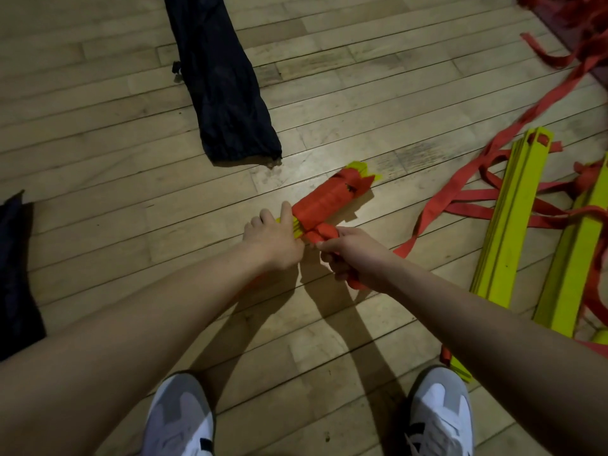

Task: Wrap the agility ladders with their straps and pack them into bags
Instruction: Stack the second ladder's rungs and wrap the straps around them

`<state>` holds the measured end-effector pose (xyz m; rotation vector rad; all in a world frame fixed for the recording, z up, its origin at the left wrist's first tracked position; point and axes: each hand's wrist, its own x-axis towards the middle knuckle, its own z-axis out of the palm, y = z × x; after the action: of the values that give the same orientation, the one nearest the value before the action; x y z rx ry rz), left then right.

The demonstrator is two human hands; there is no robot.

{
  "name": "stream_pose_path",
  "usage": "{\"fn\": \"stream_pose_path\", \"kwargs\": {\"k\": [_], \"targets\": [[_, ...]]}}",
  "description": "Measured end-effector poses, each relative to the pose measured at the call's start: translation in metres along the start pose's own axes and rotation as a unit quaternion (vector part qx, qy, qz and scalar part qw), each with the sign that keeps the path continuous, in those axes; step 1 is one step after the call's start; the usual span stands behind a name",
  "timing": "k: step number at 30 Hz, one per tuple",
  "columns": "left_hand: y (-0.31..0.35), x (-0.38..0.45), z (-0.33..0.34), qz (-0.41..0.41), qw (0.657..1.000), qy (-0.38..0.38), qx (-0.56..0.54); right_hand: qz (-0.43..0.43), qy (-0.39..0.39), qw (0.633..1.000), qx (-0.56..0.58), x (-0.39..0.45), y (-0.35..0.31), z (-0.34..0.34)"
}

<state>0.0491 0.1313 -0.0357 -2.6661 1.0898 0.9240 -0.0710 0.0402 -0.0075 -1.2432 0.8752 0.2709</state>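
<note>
A bundle of yellow ladder rungs wound in red strap (329, 200) lies on the wooden floor in the middle of the view. My left hand (271, 240) grips the bundle's near end, thumb along the wrapped part. My right hand (353, 258) holds the loose red strap (424, 222) just beside that end; the strap runs off to the right. A long dark bag (220, 80) lies flat on the floor beyond the bundle, its opening toward me.
Two unwrapped stacks of yellow rungs (513, 218) lie at the right among tangled red straps (493, 199). More red strapping (582, 37) is piled at the top right. Another dark bag (14, 274) is at the left edge. My shoes (184, 419) are below.
</note>
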Motion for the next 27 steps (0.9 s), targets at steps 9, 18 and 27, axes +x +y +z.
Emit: {"fn": "stream_pose_path", "kwargs": {"k": [9,18,27], "targets": [[-0.006,-0.006,0.002,0.02,0.99,0.124,0.061,0.028,-0.024,0.995,-0.093,-0.002,0.011,-0.005],[-0.009,0.017,-0.01,0.042,0.964,0.191,0.179,0.072,-0.128,0.983,-0.113,0.002,-0.007,-0.013],[-0.009,0.022,0.002,0.121,0.925,0.211,0.293,0.04,-0.041,0.998,0.01,0.011,0.005,-0.009]]}}
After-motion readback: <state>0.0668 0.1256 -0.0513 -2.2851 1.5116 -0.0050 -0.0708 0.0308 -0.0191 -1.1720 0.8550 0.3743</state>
